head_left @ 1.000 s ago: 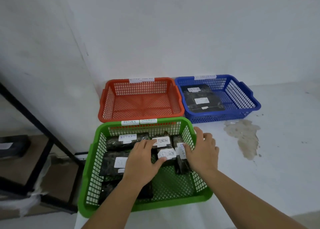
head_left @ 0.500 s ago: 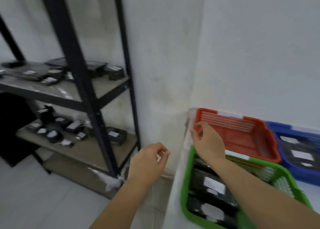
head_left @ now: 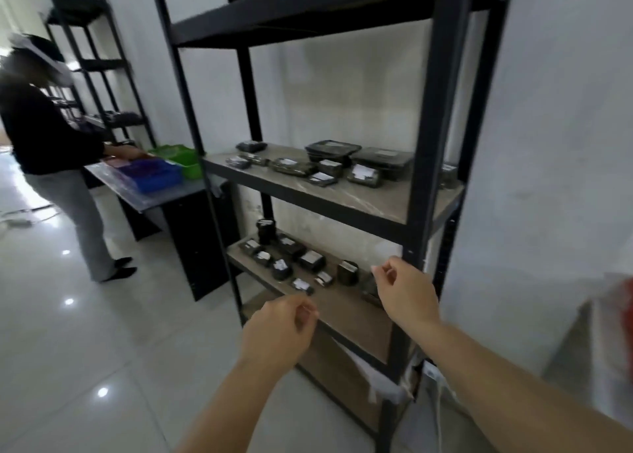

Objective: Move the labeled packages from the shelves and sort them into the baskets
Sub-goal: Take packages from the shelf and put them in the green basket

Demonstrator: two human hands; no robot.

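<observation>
A black metal shelf unit [head_left: 424,164] fills the middle of the view. Its middle board [head_left: 363,199] carries several dark packages with white labels [head_left: 363,175]. The lower board [head_left: 342,303] holds several smaller labeled packages [head_left: 310,259]. My left hand [head_left: 279,332] hovers in front of the lower board, fingers loosely curled, holding nothing. My right hand [head_left: 406,289] is raised near the front right post, fingers half curled and empty, just right of the lower packages. Only a red sliver of my own baskets [head_left: 627,301] shows at the right edge.
Another person [head_left: 48,151] stands at the left by a table [head_left: 150,192] with a blue basket [head_left: 154,175] and a green basket [head_left: 178,159]. A second black rack [head_left: 92,65] stands behind them. Glossy tiled floor [head_left: 68,349] lies to the left; a white wall [head_left: 555,178] is at right.
My view swung left from the baskets to the shelf unit. Both hands left the green basket empty and now hover in front of the lower shelf.
</observation>
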